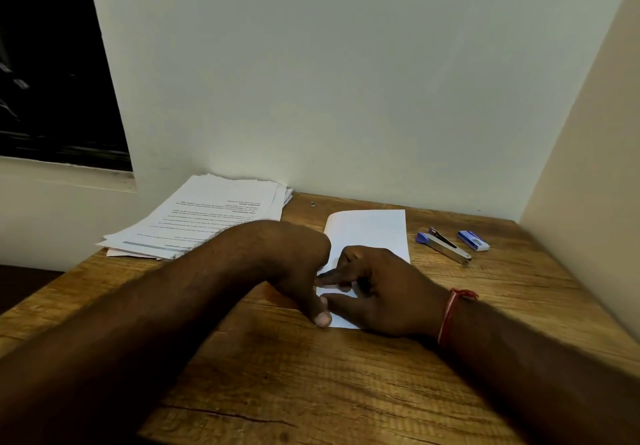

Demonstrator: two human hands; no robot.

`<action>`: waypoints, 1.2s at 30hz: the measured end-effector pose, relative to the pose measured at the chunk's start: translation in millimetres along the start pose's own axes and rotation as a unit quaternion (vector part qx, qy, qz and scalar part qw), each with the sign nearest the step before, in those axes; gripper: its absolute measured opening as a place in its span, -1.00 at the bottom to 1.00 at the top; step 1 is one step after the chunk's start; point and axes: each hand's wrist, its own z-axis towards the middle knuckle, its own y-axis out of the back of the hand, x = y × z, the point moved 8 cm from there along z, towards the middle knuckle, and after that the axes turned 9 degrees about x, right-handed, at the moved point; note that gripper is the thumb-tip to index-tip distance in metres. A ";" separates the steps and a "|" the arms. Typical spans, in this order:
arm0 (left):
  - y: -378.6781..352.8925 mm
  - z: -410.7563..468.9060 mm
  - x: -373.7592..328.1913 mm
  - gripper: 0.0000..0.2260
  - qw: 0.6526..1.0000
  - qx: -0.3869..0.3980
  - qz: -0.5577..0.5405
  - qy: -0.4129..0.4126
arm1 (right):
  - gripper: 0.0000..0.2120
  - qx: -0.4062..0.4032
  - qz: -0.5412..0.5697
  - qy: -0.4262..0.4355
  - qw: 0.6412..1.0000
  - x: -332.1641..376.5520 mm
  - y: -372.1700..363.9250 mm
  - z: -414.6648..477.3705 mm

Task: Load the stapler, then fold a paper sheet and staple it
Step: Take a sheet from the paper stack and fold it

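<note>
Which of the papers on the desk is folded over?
The blank sheet mid-desk, pressed by the left hand and right hand, its fold at the left edge; the printed stack lies flat.

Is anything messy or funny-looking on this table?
Yes. The paper stack at the far left is untidy: its sheets are fanned out unevenly, and one corner seems to poke past the table edge. A tiny dark thing lies alone near the wall, too small to identify.
</note>
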 end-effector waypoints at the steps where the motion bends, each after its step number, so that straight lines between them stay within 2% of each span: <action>1: -0.1 0.5 1.3 -0.25 1.000 0.007 -0.003 0.002 | -0.68 -0.002 -0.001 0.001 1.000 0.5 -0.3 0.0; 7: 3.9 0.2 0.8 -0.20 1.000 0.020 -0.005 -0.002 | -0.72 0.013 -0.005 0.001 1.000 -0.2 0.1 0.6; 10: 4.1 2.9 1.2 -0.19 1.000 0.025 -0.010 0.002 | -0.91 0.020 0.011 0.006 1.000 -0.1 1.1 -0.4; 12: 4.3 7.2 3.8 -0.11 0.999 0.032 -0.010 0.009 | -0.90 0.023 0.008 0.008 1.000 -0.2 1.3 -0.4; 13: 4.2 9.5 5.8 -0.05 0.999 0.038 -0.012 0.013 | -0.96 0.026 0.004 0.008 1.000 0.7 0.8 -0.5; 17: 7.9 20.6 13.6 0.12 0.997 0.065 0.000 0.032 | -0.96 0.022 -0.003 0.015 1.000 -0.7 -0.2 1.6; 20: 10.7 30.4 16.4 0.18 0.994 0.090 0.007 0.054 | -0.83 0.022 0.009 0.017 1.000 -4.2 -1.9 2.7; 22: 14.9 36.1 15.7 0.15 0.993 0.098 0.016 0.070 | -0.92 0.026 0.007 0.014 1.000 -4.6 -1.7 2.4; 24: 18.1 38.6 12.4 0.10 0.990 0.113 0.031 0.083 | -0.75 0.025 0.009 0.019 0.999 -2.8 -0.8 2.8; 26: 21.3 41.4 7.6 0.00 0.987 0.124 0.042 0.097 | -0.67 0.021 0.008 0.020 1.000 -1.9 -0.1 2.3; 28: 23.3 45.4 2.9 -0.11 0.983 0.134 0.062 0.109 | -0.71 0.030 0.009 0.023 0.999 -0.5 -1.9 1.1; 31: 20.4 55.4 1.2 -0.20 0.972 0.172 0.099 0.126 | -0.93 0.041 0.015 0.020 0.999 0.2 -2.8 -1.9; 33: 18.6 62.5 4.1 -0.23 0.965 0.193 0.115 0.138 | -0.82 0.045 0.004 0.022 0.999 -1.3 -4.5 -1.2; 36: 20.0 60.8 1.4 -0.16 0.963 0.190 0.123 0.143 | -0.79 0.048 0.006 0.022 0.999 -4.3 -4.5 -2.2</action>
